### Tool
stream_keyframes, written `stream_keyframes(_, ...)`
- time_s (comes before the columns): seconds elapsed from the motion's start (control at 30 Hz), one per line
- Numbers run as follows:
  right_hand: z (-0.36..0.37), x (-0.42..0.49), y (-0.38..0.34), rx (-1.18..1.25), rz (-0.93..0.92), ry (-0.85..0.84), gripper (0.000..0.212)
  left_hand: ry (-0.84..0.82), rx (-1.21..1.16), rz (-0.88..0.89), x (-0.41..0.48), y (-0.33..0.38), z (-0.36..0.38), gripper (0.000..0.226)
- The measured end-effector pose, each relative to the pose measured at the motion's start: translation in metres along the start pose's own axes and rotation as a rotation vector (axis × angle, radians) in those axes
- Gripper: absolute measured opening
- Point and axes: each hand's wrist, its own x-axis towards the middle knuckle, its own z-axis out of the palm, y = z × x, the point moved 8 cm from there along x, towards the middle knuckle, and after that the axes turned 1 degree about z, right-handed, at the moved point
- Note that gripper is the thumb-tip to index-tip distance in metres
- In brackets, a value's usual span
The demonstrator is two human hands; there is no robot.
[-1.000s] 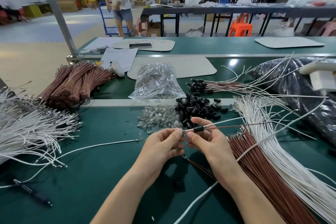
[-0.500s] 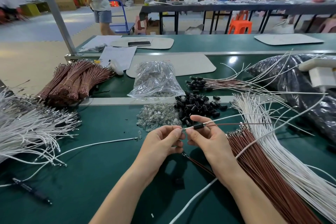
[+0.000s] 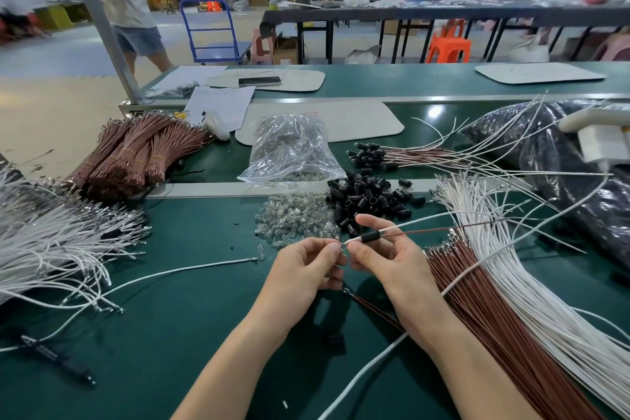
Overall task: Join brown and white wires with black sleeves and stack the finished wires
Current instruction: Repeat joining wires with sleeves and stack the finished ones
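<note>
Of the person only two arms show, both entering at the bottom edge of the view: the left forearm [image 3: 259, 337] from about 7 o'clock, the right forearm [image 3: 439, 334] from about 5 o'clock. Both forearms are bare from the frame edge up to the wrist, slender and smooth, and each widens a little toward the elbow end. The left hand [image 3: 300, 273] and the right hand [image 3: 392, 259] are bare too. The fingers [image 3: 371, 222] are slim and long, with rounded tips and faint creases at the knuckles. The nails are too small in this view to tell their cut or finish.
</note>
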Motion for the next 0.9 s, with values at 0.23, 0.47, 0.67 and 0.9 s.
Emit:
stream_keyframes(0.23,0.003,0.0,0.006,0.086,0.073,0.005,0.038,0.025,0.069,0.102,-0.004,0.011,0.002,0.013)
stream_keyframes(0.47,0.005,0.0,0.005,-0.006,0.069,-0.003,0.021,0.065,0.181,0.162,-0.007,0.014,0.001,0.01)
stream_keyframes(0.67,0.002,-0.001,0.002,-0.015,0.05,0.018,0.021,0.076,0.206,0.168,-0.008,0.014,0.0,0.009)
stream_keyframes(0.9,0.005,-0.003,0.001,0.031,0.069,-0.016,0.023,0.061,0.21,0.197,-0.01,0.019,0.002,0.01)
